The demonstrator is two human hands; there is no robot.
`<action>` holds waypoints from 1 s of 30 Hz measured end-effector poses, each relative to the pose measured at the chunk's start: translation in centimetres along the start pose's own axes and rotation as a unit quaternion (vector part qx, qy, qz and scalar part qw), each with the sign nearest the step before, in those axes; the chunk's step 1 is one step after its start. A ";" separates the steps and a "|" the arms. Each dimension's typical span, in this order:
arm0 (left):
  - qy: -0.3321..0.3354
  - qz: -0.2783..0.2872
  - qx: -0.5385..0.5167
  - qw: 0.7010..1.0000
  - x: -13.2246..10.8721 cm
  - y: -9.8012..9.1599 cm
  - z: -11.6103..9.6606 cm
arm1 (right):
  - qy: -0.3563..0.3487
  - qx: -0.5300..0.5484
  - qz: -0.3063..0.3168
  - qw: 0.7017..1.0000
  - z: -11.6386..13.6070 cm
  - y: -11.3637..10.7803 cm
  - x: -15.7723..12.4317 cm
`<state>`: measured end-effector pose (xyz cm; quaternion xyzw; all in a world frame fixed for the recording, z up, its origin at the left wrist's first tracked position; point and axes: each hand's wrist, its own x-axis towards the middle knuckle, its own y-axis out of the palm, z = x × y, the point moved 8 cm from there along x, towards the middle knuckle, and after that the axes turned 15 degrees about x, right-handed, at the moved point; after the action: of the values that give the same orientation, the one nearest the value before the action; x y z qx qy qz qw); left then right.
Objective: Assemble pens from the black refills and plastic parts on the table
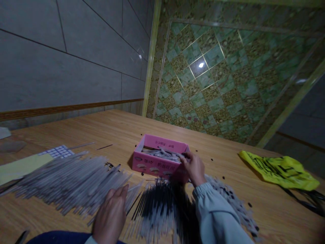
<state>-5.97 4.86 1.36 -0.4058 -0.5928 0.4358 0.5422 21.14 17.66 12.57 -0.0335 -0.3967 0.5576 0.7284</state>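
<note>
My right hand point(195, 168) reaches over the right end of a pink cardboard box point(152, 165), its fingers closed at the ends of thin grey-white sticks point(164, 154) lying inside. Whatever sits between those fingertips is too small to make out. Above the near edge of a wide spread of thin clear plastic tubes point(73, 181) is my left hand point(111, 211), fingers pressed together, with a clear tube at the fingertips. Between my forearms lies a fan of thin tubes with dark upper parts point(158, 203), partly in the shadow of my right arm.
Right of my sleeve is a pile of short whitish pieces with black ends point(228, 196). A yellow bag point(281, 169) with black straps rests at the far right. Yellow paper point(25, 167) and a checked sheet point(59, 151) lie left. Small black bits dot the wooden table point(109, 125).
</note>
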 end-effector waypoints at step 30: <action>-0.130 0.234 -0.797 0.542 -0.5 -1.9 -10.5 | 0.076 -0.165 0.121 0.976 -4.9 1.0 -10.7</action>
<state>4.54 4.62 3.41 -0.7341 -0.6439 -0.0564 -0.2082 22.74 11.00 2.94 -0.2430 -0.4198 0.5646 0.6678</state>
